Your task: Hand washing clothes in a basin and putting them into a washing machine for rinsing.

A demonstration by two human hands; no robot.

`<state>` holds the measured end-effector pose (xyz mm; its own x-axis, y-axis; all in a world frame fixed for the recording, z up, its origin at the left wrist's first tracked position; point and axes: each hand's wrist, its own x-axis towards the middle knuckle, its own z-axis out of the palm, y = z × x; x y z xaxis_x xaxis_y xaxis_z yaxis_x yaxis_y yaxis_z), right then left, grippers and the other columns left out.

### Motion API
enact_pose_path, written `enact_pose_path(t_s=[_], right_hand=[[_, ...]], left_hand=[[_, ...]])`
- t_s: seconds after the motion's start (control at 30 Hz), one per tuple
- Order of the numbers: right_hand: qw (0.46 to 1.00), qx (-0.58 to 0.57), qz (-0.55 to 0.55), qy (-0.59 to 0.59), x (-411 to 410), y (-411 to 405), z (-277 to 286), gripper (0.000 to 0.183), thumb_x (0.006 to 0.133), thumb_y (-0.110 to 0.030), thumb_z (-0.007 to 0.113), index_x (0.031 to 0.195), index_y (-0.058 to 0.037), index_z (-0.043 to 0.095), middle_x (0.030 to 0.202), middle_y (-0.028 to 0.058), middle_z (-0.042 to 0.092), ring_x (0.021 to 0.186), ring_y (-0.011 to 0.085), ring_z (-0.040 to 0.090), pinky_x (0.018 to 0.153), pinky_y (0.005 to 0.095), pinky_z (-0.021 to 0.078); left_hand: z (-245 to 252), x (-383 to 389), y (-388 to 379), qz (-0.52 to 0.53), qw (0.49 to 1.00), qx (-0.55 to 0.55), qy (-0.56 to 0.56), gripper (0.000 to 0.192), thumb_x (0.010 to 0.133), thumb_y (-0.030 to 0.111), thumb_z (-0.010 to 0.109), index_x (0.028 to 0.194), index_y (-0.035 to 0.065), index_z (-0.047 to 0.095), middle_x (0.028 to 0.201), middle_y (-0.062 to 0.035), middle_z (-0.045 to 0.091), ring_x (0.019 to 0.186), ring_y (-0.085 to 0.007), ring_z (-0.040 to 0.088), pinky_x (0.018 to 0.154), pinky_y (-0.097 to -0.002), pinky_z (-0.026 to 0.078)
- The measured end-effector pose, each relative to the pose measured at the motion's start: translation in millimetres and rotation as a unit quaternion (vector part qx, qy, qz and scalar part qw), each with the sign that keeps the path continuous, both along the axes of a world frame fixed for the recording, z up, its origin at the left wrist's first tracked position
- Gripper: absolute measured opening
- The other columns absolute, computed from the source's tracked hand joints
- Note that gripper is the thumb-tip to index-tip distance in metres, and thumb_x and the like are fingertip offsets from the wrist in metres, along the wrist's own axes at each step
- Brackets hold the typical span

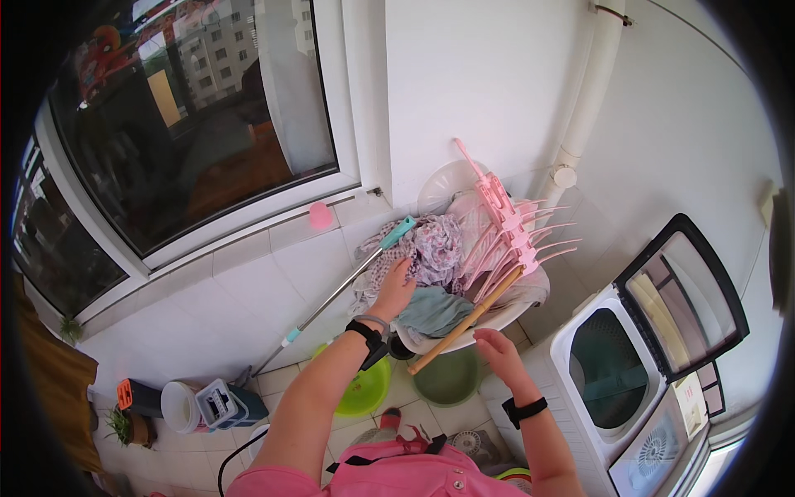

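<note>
My left hand (395,291) reaches over a white basin (506,326) heaped with laundry, thumb and fingers apart, next to a checked cloth (384,261). Whether it touches the cloth I cannot tell. Beside it lie a floral cloth (438,239) and a grey-green cloth (435,310). My right hand (500,355) is just off the basin's near rim, slightly curled, with nothing visible in it. Across the heap lies a pink plastic multi-arm clothes hanger (506,217). A wooden stick (466,323) slants from its lower end over the basin's rim.
A metal pole (338,289) with a teal grip leans by the tiled wall. Lime (366,391) and dark green (447,379) basins stand below. At right is a washing machine (608,366), its lid (689,298) raised. Buckets (180,407) and a potted plant (127,425) stand left.
</note>
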<state>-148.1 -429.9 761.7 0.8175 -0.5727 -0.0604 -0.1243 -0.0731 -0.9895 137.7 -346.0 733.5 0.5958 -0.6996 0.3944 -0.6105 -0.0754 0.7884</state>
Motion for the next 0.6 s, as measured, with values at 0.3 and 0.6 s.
enact_pose_path(t_s=[0.3, 0.6], right_hand=[[0.959, 0.269, -0.002, -0.088, 170, -10, -15, 0.042, 0.096, -0.042, 0.044, 0.106, -0.0036, 0.058, 0.103, 0.0052, 0.061, 0.095, 0.0146, 0.059, 0.082, 0.0280, 0.0455], [0.950, 0.141, -0.150, -0.236, 226, -52, 25, 0.014, 0.092, -0.018, 0.054, 0.086, -0.0066, 0.060, 0.072, -0.0046, 0.053, 0.066, 0.0048, 0.048, 0.059, 0.0201, 0.0371]], left_hand=[[38, -26, 44, -0.087, 0.985, -0.028, -0.146, 0.042, 0.076, 0.005, 0.059, 0.117, -0.0013, 0.052, 0.119, -0.0165, 0.052, 0.107, -0.0347, 0.051, 0.091, -0.0387, 0.043], [40, -7, 55, -0.129, 0.989, -0.035, -0.061, 0.044, 0.081, 0.001, 0.055, 0.124, 0.0035, 0.050, 0.124, -0.0153, 0.051, 0.115, -0.0300, 0.049, 0.092, -0.0354, 0.043]])
